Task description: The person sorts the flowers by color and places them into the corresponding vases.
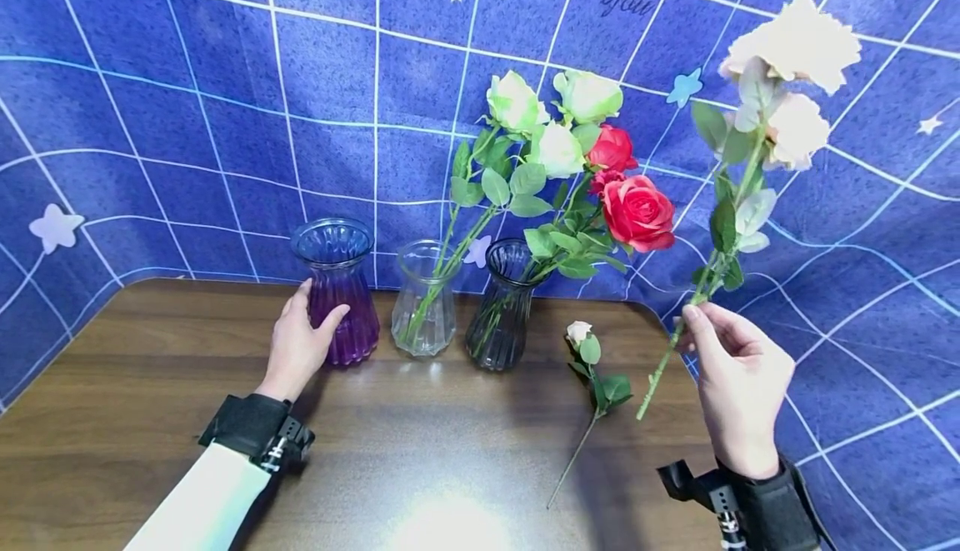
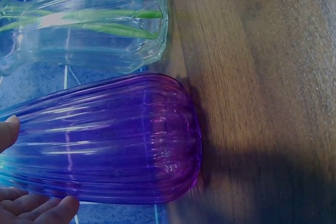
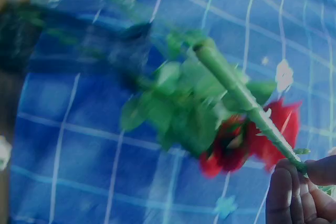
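Observation:
My left hand (image 1: 296, 347) holds a fluted glass vase (image 1: 351, 318), blue at the rim and purple below, standing upright on the table. In the left wrist view its thumb (image 2: 8, 132) and fingers (image 2: 44, 211) lie on opposite sides of the purple glass. At the right, my right hand (image 1: 744, 380) pinches the lower green stem of a pale white rose spray (image 1: 798, 130), blooms up and leaning right. The right wrist view shows the cut stem end (image 3: 207, 51) sticking out past the thumb and fingers. No flowers stand in the purple vase.
Beside the purple vase, a clear vase (image 1: 423, 330) holds greenish-white roses (image 1: 558, 147). A dark grey vase (image 1: 498, 330) holds red roses (image 1: 637, 211) leaning right. A small white rose (image 1: 588, 351) lies on the wooden table (image 1: 360, 468). A blue gridded cloth (image 1: 225, 117) hangs behind.

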The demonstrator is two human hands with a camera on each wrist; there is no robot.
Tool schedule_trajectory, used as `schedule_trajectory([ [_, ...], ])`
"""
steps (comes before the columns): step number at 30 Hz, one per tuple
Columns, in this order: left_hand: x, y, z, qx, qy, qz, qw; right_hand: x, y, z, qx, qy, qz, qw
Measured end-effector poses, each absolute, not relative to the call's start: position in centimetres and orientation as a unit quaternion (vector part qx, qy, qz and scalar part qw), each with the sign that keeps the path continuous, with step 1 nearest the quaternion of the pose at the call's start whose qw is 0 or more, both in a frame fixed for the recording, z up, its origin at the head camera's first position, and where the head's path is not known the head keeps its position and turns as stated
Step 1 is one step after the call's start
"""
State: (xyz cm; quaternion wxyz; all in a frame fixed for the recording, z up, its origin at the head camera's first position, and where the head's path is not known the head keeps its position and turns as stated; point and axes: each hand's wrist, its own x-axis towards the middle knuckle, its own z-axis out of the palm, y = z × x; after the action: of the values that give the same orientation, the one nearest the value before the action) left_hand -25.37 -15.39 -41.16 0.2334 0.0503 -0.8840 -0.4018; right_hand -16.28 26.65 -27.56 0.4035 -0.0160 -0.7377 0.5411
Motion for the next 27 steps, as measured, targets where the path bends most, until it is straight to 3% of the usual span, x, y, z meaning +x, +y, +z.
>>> schedule_trajectory([
  [9,-25.5,-15.5,-41.3,0.053,-0.884,-0.401,0.233,-15.6,22.0,-25.7,0.083,-0.749,0.564,0.339],
  [27,-25.5,-15.5,-41.4,0.059,-0.882,-0.407,0.230,-16.9,14.1,-24.7,0.173,-0.746,0.599,0.235],
])
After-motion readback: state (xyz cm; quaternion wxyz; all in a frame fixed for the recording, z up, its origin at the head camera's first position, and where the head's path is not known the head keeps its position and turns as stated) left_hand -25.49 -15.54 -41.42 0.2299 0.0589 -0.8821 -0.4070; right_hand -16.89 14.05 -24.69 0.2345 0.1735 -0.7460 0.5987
